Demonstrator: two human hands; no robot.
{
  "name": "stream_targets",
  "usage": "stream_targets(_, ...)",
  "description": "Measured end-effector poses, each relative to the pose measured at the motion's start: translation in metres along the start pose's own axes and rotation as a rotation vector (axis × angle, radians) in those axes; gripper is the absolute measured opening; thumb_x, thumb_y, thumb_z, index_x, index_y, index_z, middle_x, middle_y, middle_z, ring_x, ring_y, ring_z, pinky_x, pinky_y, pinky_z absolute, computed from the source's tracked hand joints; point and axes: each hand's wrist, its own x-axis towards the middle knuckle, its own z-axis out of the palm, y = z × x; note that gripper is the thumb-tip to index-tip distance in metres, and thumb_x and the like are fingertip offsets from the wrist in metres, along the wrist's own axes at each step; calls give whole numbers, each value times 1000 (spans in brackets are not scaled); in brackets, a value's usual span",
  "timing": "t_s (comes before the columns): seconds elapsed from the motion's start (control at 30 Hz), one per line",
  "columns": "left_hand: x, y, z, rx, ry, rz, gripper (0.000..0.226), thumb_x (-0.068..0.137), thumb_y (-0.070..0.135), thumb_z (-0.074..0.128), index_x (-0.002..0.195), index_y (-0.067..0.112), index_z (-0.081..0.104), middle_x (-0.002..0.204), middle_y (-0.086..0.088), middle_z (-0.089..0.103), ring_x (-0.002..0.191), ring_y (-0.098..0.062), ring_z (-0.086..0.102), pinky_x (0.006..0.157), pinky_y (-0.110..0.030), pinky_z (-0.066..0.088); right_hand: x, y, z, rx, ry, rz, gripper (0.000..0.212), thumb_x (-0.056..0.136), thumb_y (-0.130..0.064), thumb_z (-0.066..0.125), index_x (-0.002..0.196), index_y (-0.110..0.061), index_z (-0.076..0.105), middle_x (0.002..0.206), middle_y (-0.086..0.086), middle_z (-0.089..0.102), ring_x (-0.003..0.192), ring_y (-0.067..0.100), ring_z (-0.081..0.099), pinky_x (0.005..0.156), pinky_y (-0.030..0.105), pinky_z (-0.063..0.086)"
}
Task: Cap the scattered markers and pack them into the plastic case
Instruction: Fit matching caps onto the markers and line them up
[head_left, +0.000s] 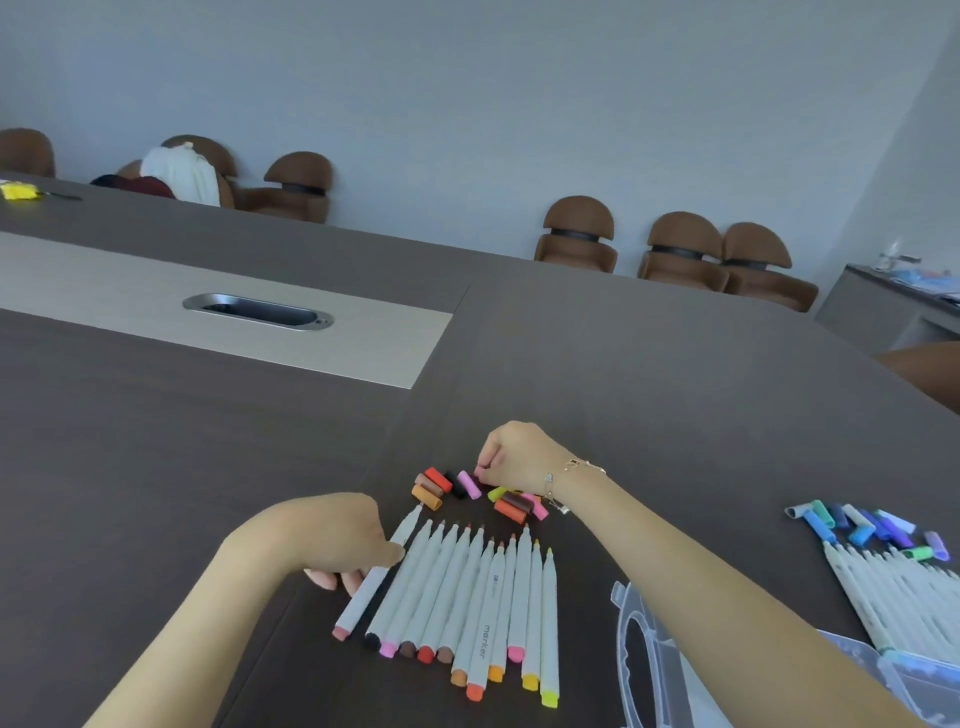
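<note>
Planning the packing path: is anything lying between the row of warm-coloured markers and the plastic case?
Only the right forearm crosses above that gap. The table between the markers and the plastic case looks bare.

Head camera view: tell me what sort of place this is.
Most likely a meeting room. A long dark table with a metal cable port set into it fills the view, and matching brown chairs line the plain wall behind it. Markers lie spread on the table.
</note>
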Motion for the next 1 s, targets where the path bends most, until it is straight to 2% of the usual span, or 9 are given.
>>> stream_targets(0.07, -5, -1, -4, 29, 15, 14, 37, 97, 33, 41, 100, 4, 64, 70, 8, 66, 57, -3, 56, 58, -12, 44, -5, 0, -2, 15, 13, 1, 18, 91, -13, 56, 91, -6, 73, 102, 4, 70, 95, 19, 65, 84, 29, 52)
stream_targets(0.17, -11, -4, -9, 61, 31, 55, 33, 95, 34, 39, 87, 11, 61, 87, 4, 74, 61, -8, 54, 58, -16, 40, -16, 4, -6, 73, 133, -4, 20, 93, -13, 48, 98, -5, 66, 104, 4, 66, 95, 20, 63, 83, 30, 51)
stream_targets(0.33, -13, -2, -10, 54, -8, 98, 33, 98, 32, 39, 95, 8, 61, 91, 1, 74, 64, -7, 54, 60, -13, 41, -18, 15, 8, -168, 59, -8, 19, 97, -17, 49, 110, -20, 62, 117, 0, 57, 110, 18, 53, 101, 38, 39)
stream_targets(0.5, -11, -1, -9, 39, -20, 80, 33, 99, 31, 39, 99, 6, 61, 82, 6, 68, 57, -5, 54, 56, -10, 43, -10, 9, 5, -76, -40, -35, 20, 92, -19, 57, 110, -21, 66, 112, -3, 65, 104, 16, 61, 97, 34, 47)
stream_targets(0.63, -10, -3, -9, -64, -25, 69, 32, 96, 22, 42, 111, -1, 57, 93, -10, 71, 72, -17, 66, 71, -26, 56, -4, 4, 2, -101, -89, -71, 14, 90, -16, 59, 93, -18, 72, 101, 3, 69, 90, 25, 67, 86, 39, 54)
stream_targets(0.73, -12, -4, -9, -37, -33, 90, 20, 92, 16, 46, 109, 6, 51, 84, -4, 70, 62, -12, 65, 58, -25, 51, -5, 3, -1, -133, -104, -98, 16, 92, -15, 58, 96, -9, 72, 104, 8, 66, 96, 25, 63, 90, 37, 51)
stream_targets(0.8, -12, -5, -8, -22, -32, 95, 17, 92, 15, 46, 107, 10, 50, 88, -6, 72, 68, -17, 66, 59, -24, 49, -8, 0, -1, -162, -103, -112, 18, 94, -19, 55, 99, -7, 68, 106, 10, 65, 98, 27, 61, 94, 38, 47)
stream_targets(0.9, -9, -8, -7, -6, 6, 120, 11, 94, 19, 48, 104, 15, 49, 87, -3, 71, 63, -15, 62, 57, -23, 47, -18, -1, -5, -153, -17, -147, 15, 95, -28, 53, 101, -18, 62, 102, -4, 67, 99, 16, 60, 99, 36, 40)
stream_targets(1.0, -11, -7, -8, -36, 39, 166, 9, 96, 20, 49, 104, 16, 49, 76, 5, 63, 53, -3, 57, 52, -19, 45, -35, -3, -5, 103, -15, -206, 12, 93, -29, 57, 99, -22, 65, 93, -13, 67, 90, 1, 61, 81, 20, 48)
